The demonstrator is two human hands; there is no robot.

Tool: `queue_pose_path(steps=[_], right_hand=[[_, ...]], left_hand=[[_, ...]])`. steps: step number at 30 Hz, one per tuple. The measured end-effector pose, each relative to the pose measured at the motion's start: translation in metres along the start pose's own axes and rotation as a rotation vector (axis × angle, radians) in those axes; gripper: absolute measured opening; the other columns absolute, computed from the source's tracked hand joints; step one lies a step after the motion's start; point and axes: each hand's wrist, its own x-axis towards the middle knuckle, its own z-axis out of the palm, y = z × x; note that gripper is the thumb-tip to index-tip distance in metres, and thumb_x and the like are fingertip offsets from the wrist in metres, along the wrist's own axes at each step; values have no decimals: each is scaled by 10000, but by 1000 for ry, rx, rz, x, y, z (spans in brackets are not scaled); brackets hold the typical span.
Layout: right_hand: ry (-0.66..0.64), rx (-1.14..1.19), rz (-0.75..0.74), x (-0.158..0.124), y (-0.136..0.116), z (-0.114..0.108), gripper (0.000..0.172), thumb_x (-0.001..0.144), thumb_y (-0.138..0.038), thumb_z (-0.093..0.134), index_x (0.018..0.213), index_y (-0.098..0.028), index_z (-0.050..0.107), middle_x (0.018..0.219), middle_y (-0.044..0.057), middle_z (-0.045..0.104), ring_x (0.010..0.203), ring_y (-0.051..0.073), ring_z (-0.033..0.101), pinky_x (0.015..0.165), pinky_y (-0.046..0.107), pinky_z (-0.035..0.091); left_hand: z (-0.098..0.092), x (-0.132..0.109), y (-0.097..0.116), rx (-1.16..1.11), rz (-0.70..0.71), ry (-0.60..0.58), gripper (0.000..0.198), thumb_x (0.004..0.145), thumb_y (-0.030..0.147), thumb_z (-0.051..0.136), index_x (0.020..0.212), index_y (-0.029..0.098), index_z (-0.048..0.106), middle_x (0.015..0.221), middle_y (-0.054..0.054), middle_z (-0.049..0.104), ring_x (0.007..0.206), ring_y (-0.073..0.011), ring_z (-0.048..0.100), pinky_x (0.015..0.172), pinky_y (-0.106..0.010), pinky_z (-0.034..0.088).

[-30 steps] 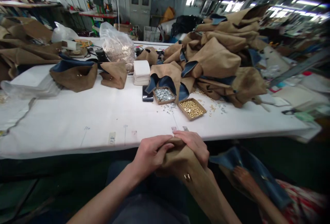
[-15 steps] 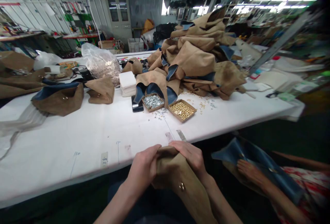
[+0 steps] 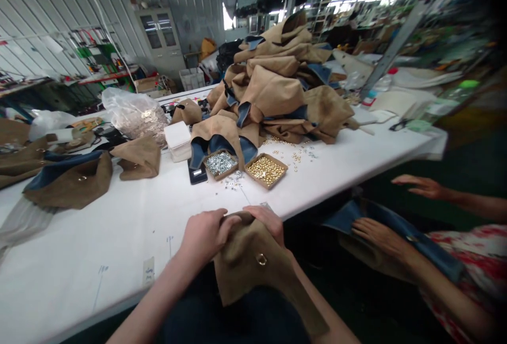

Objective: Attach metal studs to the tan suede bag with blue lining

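- Your left hand [image 3: 206,234] is closed, thumb and fingers gripping the top edge of a brown bag [image 3: 242,259].
- Your right hand [image 3: 271,223] curls over that same edge, its thumb hidden.
- The bag hangs at the desk's [image 3: 122,228] near edge, its metal ring [image 3: 261,259] showing.
- Beyond your hands, inward from that edge, sit gold studs [image 3: 266,169] and silver studs [image 3: 221,163], each boxed.
- Behind them, toward the far edge, bags lie in a pile [image 3: 273,88].

Brown suede-like piece [image 3: 242,265], metal ring [image 3: 261,259] on face; upper edge in left hand [image 3: 203,234] and right hand [image 3: 271,223], lower part hanging.
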Motion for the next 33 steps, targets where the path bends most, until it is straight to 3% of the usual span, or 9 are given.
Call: queue_pose_path(steps=[3,6,11,15,18,22,28,31,33], right_hand=[[38,-48,-25,-4,7,11,217,1194,-222,635,1386,-197,733,1234,84,826,1122,276,801,954,440,641],[57,-64,-26,-6,12,19,223,1195,-223,643,1402,-191,720,1240,87,827,1134,276,803,957,433,627],[27,-47,35,-4,12,17,191,1215,-254,592,1334,-234,740,1176,65,828,1068,270,798,902,418,606],[-51,-44,53,0,11,10,234,1215,-235,543,1327,-229,749,1167,76,823,1048,271,803,883,402,628],[-57,-50,25,2,12,7,264,1185,-175,559,1363,-215,749,1208,84,825,1076,279,815,914,410,664],[-53,-47,11,2,14,6,268,1170,-159,591,1375,-229,748,1218,75,829,1075,289,822,902,423,671],[-74,-42,20,-2,16,8,230,1199,-172,557,1331,-216,740,1220,71,823,1093,277,814,900,403,639],[-37,-18,44,-3,16,11,213,1211,-190,552,1330,-229,723,1199,61,820,1086,273,808,913,410,626],[11,-8,31,-3,16,13,202,1218,-202,549,1329,-227,716,1175,64,824,1058,270,806,895,415,628]], left_hand=[[-19,46,1,45,40,98,363,1203,535,574,1155,276,825,1078,-72,871,1022,-310,822,808,-351,506],[-22,104,9,80,123,106,340,1211,429,547,1142,254,830,1125,-87,865,1079,-288,807,831,-333,512],[4,191,42,121,224,6,258,1150,262,597,1124,239,853,1189,-116,855,1175,-283,794,946,-333,559],[32,232,69,161,251,-99,161,1112,290,721,1170,194,838,1258,-134,832,1208,-287,787,1045,-388,608],[49,249,79,190,252,-176,252,1098,397,813,1187,162,803,1265,-109,812,1190,-269,779,1093,-472,647],[64,264,80,199,236,-204,287,1128,441,790,1173,158,791,1234,-95,802,1174,-257,779,1100,-494,662],[69,268,74,147,262,-139,234,1120,379,789,1116,145,799,1231,-106,811,1242,-277,763,1199,-543,597],[65,263,76,63,284,-74,150,1086,253,751,1009,142,816,1159,-139,825,1189,-298,773,1158,-507,590],[60,255,78,-26,290,-25,196,1062,201,697,931,137,828,1123,-179,830,1144,-313,783,1080,-444,592]])
